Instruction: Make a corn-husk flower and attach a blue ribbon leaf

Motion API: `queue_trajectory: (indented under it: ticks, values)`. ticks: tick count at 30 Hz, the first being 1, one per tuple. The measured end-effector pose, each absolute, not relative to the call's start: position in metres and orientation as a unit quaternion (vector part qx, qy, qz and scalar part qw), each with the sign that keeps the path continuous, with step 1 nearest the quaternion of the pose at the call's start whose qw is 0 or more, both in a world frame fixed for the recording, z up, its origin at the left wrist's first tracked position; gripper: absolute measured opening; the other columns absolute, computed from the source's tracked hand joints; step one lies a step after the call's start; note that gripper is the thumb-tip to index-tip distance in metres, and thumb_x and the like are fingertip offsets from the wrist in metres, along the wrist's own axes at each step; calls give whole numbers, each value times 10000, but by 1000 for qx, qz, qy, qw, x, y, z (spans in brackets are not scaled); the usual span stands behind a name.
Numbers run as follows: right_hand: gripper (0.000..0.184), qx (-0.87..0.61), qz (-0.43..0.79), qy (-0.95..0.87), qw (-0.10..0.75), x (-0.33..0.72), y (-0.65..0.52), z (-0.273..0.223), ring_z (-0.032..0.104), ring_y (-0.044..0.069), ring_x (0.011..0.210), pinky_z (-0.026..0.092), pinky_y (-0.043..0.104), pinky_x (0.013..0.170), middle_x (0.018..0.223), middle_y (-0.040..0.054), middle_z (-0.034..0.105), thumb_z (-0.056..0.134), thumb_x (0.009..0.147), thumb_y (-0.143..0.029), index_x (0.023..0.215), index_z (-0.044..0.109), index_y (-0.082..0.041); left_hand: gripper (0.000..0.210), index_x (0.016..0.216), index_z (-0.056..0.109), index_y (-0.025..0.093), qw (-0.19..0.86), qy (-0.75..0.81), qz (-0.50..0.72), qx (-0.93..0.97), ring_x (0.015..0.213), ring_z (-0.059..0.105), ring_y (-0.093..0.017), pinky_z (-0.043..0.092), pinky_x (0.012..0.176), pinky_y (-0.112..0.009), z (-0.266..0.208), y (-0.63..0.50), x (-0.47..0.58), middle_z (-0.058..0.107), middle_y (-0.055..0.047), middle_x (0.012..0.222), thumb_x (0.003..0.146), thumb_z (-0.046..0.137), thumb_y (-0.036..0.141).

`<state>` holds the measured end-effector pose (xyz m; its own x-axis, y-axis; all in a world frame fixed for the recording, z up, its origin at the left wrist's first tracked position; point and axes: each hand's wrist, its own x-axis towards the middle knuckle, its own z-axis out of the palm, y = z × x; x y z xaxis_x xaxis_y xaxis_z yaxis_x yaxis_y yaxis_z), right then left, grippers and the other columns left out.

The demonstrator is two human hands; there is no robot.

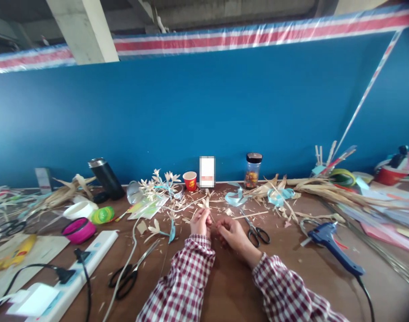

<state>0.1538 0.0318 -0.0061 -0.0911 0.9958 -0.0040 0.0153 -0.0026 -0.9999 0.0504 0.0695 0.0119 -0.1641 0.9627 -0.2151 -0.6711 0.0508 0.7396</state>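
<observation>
My left hand (201,221) is closed in a pinch around a small pale husk flower (204,204), whose petals stick up above the fingertips. Just to its right, my right hand (233,232) hovers with thumb and forefinger drawn together; whatever lies between them, if anything, is too small to make out. Black-handled scissors (258,235) lie beyond the right hand. A second pair of scissors (125,278) rests left of my left sleeve. Between that pair and the left hand lies a loose pale flower (155,228) with a blue stem.
A blue glue gun (331,243) lies at right with its cord. Paper cup (190,181), lidded jar (253,172) and black flask (107,179) stand along the blue partition (204,112). A power strip (86,273) is at left. Husk scraps litter the brown table (231,286).
</observation>
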Motion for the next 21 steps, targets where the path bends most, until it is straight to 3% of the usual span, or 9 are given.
queue_trajectory:
  ticks: [13,21]
  values:
    - [65,-508,422,-602,449,155,35,-12,440,88,382,320,189,395,448,-53,506,490,726,-236,706,510,-177,54,677,601,142,641,391,632,191,409,393,-32,302,352,-137,7,68,48,541,12,560,686,654,138]
    - [72,-501,391,-633,443,155,33,-11,466,100,451,349,202,453,501,-32,540,486,715,-199,684,545,-170,91,629,600,130,642,393,622,216,372,347,-20,284,344,-130,7,67,49,453,37,468,720,606,131]
